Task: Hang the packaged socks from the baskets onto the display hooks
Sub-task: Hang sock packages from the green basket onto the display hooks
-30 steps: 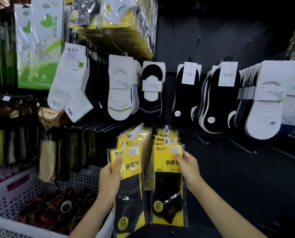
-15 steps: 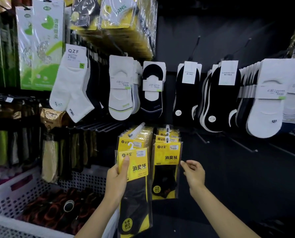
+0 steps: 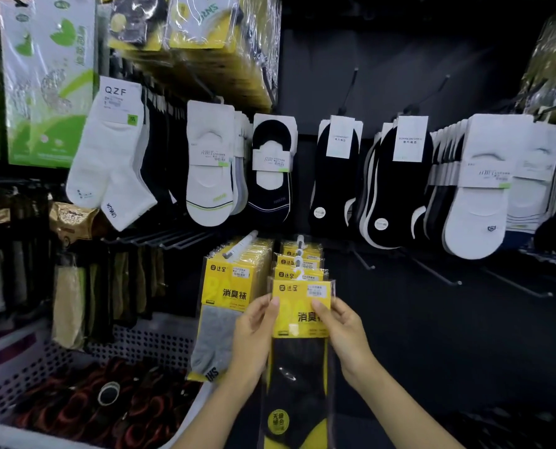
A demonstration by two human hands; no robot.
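Both of my hands hold one yellow pack of black socks [image 3: 299, 322] upright at the front of the right-hand yellow row. My left hand [image 3: 254, 335] grips its left edge and my right hand [image 3: 344, 332] grips its right edge. The pack's top sits just below the tip of the display hook [image 3: 299, 251], which carries several matching yellow packs [image 3: 299, 264]. To the left, another hook [image 3: 241, 246] holds yellow packs with grey socks [image 3: 228, 306].
A white perforated basket [image 3: 160, 338] with dark red and black packs stands at lower left. Rows of white and black socks [image 3: 396, 186] hang above. Bare hooks [image 3: 438, 273] jut out at lower right. Green packs [image 3: 46, 79] hang at upper left.
My right hand let go of the pack it hung on the right hook. My left hand carried its pack to the right, and my right hand has taken hold of it too.
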